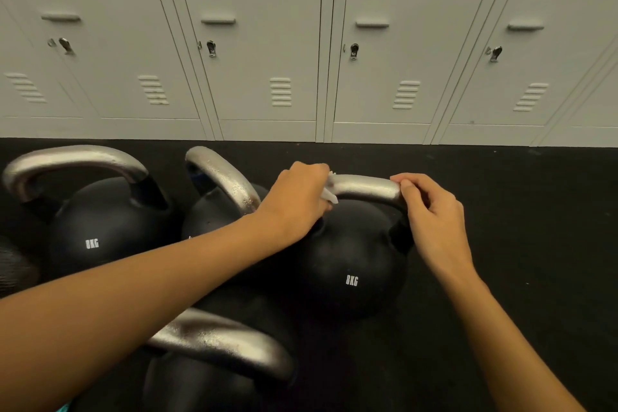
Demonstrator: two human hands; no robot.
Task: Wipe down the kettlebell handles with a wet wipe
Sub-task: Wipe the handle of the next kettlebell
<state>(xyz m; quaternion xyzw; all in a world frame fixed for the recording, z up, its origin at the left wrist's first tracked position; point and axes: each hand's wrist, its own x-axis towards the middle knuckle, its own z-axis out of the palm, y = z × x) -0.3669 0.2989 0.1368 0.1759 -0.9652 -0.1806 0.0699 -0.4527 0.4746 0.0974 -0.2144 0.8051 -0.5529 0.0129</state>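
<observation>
A black 8KG kettlebell (351, 261) stands on the dark floor in the middle, its silver handle (366, 187) running left to right. My left hand (297, 201) grips the handle's left end with a white wet wipe (329, 192) bunched under its fingers. At the handle's right end my right hand (431, 211) has its thumb and fingers curled over the bar. Only a small edge of the wipe shows.
Three more black kettlebells with silver handles stand close by: one at far left (97, 227), one behind my left wrist (220, 197), one nearest me (214, 354). A row of grey lockers (267, 43) lines the wall behind. Black rubber floor (518, 211) stretches right.
</observation>
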